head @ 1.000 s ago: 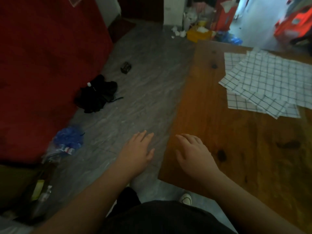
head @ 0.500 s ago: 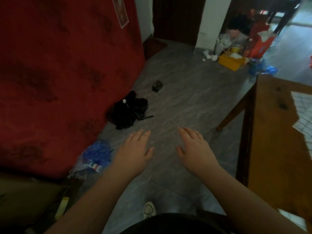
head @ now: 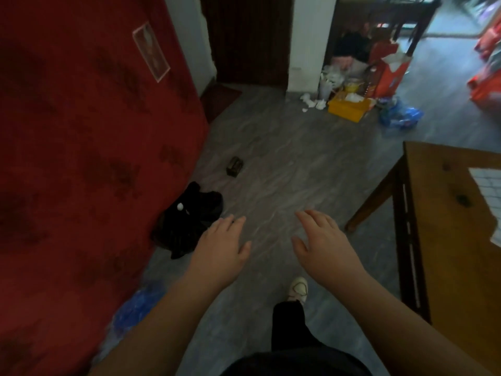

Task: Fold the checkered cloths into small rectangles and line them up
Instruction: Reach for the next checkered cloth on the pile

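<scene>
Only a corner of the white checkered cloths (head: 488, 194) shows at the far right edge, lying on the wooden table (head: 444, 240). My left hand (head: 219, 248) and my right hand (head: 322, 245) hover palm down over the grey floor, well left of the table, fingers spread and relaxed, holding nothing. Neither hand touches the cloths or the table.
A red cloth-covered mass (head: 81, 158) fills the left. On the floor lie a black bag (head: 189, 226), a small dark box (head: 234, 166), a blue plastic bag (head: 138, 308), and a yellow bin (head: 348, 105) with clutter by the pillar. My shoe (head: 298, 289) stands below the hands.
The view has swung left and away from the table, so the cloths slid almost out of sight at the right. Both hands stay spread and empty, now over the floor instead of the table edge.
</scene>
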{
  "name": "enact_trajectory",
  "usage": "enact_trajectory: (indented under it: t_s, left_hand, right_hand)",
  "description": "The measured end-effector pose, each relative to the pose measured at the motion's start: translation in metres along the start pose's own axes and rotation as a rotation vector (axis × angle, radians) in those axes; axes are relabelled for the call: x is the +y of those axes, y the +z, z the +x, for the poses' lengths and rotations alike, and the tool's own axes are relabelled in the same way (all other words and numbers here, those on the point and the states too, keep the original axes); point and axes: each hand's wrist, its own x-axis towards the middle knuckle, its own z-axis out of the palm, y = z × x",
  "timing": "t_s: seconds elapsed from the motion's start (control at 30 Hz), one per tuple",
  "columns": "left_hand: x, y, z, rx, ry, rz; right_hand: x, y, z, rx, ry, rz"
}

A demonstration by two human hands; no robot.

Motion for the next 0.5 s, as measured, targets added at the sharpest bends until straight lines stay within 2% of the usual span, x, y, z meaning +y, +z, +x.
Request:
enact_trajectory:
  t_s: [0.23,0.5]
  left_hand:
    - [0.061,-0.052,0.187,0.013,0.073,0.056]
    - [0.11,-0.08,0.34,-0.024,0.117,0.075]
  right_hand:
    - [0.076,-0.055,0.154,0.017,0.022,0.006]
    - [0.13,-0.111,0.289,0.072,0.076,0.017]
